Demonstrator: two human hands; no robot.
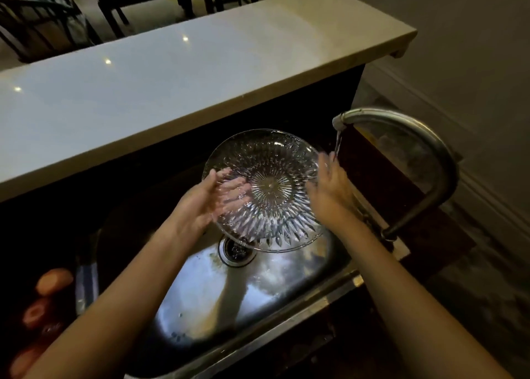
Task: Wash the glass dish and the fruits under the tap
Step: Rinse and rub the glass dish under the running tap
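Left hand (200, 203) pinches the glass dish (269, 183) at its rim, thumb in front, fingers spread behind the glass; right hand (329, 186) presses the opposite rim, fingers fairly straight, blurred, under the tap (401, 126) stream; dish held tilted over the sink (272, 287); dish wash seems underway, not finished; fruits (53, 282) lie left of the sink, apparently not yet washed.

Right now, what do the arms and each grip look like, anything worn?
The left forearm and right forearm are bare: no sleeves, gloves, watch or bracelet. The left grip and right grip are bare; the left's fingers blur behind the glass dish, hiding any rings.
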